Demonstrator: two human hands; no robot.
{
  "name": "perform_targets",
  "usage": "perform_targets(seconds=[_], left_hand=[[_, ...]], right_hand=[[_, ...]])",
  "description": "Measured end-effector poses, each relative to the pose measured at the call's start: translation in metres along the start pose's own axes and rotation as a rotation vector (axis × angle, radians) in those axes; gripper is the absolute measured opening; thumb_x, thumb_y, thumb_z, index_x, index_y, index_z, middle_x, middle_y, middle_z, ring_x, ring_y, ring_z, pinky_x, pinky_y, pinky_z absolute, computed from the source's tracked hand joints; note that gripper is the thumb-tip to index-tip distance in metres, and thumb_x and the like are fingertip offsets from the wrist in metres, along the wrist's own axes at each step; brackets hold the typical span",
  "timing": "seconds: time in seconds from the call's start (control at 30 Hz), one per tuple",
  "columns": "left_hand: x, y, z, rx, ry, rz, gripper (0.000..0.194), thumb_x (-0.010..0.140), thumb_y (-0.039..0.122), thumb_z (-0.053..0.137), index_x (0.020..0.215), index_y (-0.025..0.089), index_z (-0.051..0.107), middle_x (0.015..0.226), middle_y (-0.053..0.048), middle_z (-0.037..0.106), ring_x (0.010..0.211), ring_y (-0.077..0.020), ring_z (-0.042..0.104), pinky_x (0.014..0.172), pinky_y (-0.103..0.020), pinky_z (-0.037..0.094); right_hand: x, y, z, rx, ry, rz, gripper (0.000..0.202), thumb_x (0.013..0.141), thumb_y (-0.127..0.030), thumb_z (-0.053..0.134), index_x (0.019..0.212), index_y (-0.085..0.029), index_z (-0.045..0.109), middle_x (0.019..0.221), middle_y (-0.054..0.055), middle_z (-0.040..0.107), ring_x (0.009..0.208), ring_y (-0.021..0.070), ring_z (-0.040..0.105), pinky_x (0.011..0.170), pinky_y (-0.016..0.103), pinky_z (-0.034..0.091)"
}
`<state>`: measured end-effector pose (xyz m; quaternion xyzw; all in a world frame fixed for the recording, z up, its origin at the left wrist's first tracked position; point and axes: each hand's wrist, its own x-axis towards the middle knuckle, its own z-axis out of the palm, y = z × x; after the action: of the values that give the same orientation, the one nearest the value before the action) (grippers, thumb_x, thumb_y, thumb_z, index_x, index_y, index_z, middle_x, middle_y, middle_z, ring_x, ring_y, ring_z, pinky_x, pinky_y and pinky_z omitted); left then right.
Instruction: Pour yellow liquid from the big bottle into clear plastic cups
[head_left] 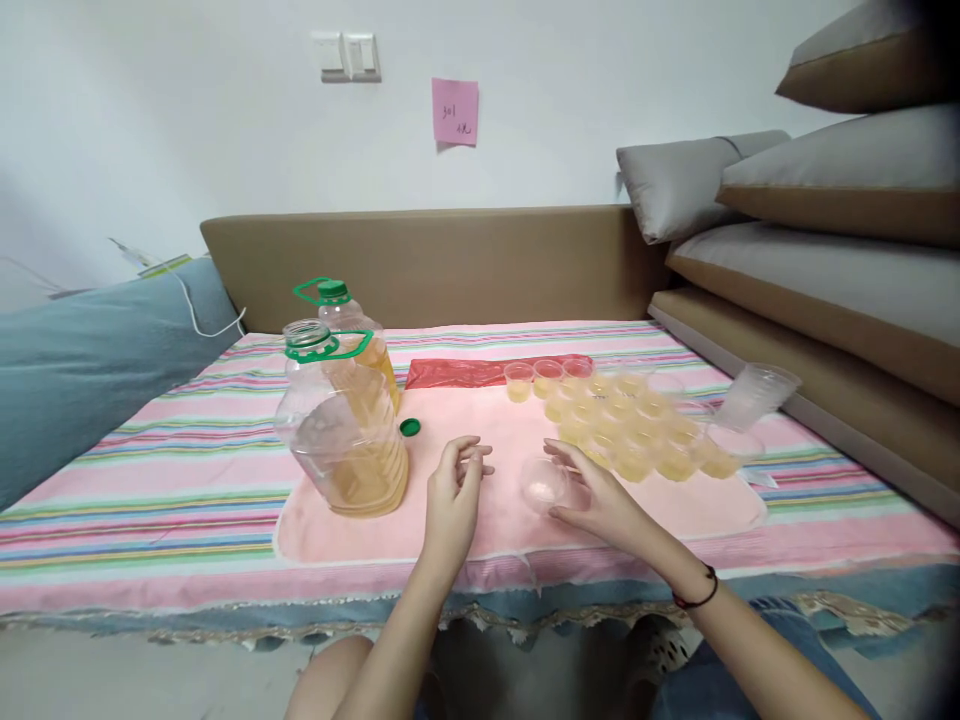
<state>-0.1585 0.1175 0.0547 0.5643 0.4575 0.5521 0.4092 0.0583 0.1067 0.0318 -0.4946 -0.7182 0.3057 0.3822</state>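
My right hand [596,492] curves round the right side of a clear plastic cup [541,486] on the pink mat, thumb in front and fingers behind. No liquid shows in this cup. To its left, my left hand [454,488] is held over the mat with fingers apart and nothing in them. A big clear jug [360,470] with a green handle ring stands left of that hand, uncapped and partly filled with yellow liquid. Between jug and hand lies a green cap [409,427]. Beyond my right hand, several plastic cups [634,460] of yellow liquid stand packed together.
Behind the open jug is a second jug [334,290] with its green cap on. A stack of clear cups [757,393] leans tilted at the right. A red plastic bag [457,374] lies along the back. Grey and brown cushions [847,270] are piled on the right side.
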Motion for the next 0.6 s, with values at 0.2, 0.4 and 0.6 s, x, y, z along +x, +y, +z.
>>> perform_targets(seconds=[0.2,0.4,0.6], left_hand=[[-0.001,0.004,-0.009,-0.056,0.076,0.069,0.021,0.091,0.034,0.050,0.104,0.019,0.055,0.102,-0.008,0.066,0.081,-0.0159,0.067,0.077,-0.033,0.053],[-0.007,0.020,-0.036,0.292,0.578,0.664,0.020,0.088,0.019,0.052,0.108,0.021,0.055,0.108,-0.007,0.061,0.108,-0.0197,0.057,0.096,-0.039,0.045],[-0.003,0.031,-0.088,0.202,1.082,0.538,0.020,0.087,0.023,0.051,0.107,0.023,0.050,0.117,-0.006,0.054,0.117,-0.0184,0.051,0.104,-0.039,0.038]], right_hand=[[0.006,-0.024,-0.018,-0.034,0.066,-0.045,0.066,0.072,-0.025,0.071,0.132,-0.030,0.043,0.142,0.009,0.047,0.126,0.0286,0.050,0.103,0.051,0.044],[0.033,-0.086,0.011,0.047,0.034,-0.200,0.054,0.077,-0.028,0.070,0.126,-0.031,0.048,0.137,0.006,0.053,0.128,0.0245,0.049,0.108,0.048,0.040],[0.077,-0.099,0.096,0.258,-0.075,-0.224,0.070,0.074,-0.032,0.074,0.134,-0.030,0.039,0.143,0.009,0.047,0.133,0.0255,0.044,0.110,0.049,0.038]])
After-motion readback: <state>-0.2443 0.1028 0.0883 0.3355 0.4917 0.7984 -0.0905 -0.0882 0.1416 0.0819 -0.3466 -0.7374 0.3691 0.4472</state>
